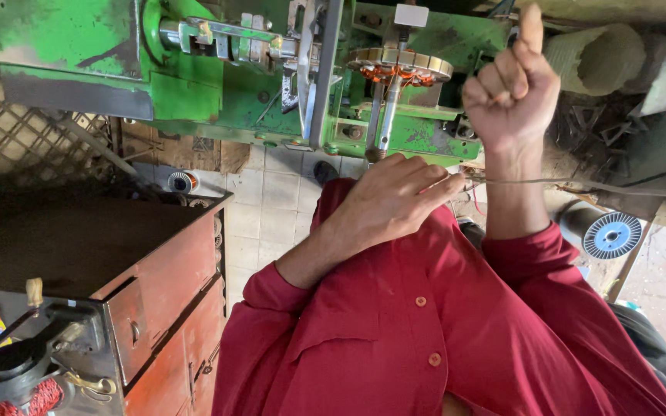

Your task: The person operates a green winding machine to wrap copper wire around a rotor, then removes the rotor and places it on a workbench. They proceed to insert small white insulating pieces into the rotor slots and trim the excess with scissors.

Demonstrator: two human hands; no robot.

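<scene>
left hand [391, 202] just below the green winding machine [194, 85], fingers pinching thin wire [580, 186] | right hand [512, 91] beside the stator [400, 66], clenched, forefinger up | risk: taut wire may snap or cut fingers

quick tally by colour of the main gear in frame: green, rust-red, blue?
Green: 1, the winding machine
Rust-red: 1, the metal drawer cabinet
Blue: 1, the spool end
Total: 3

Hands: the left hand pinches a thin wire; the right hand is raised in a fist beside the stator.
</scene>
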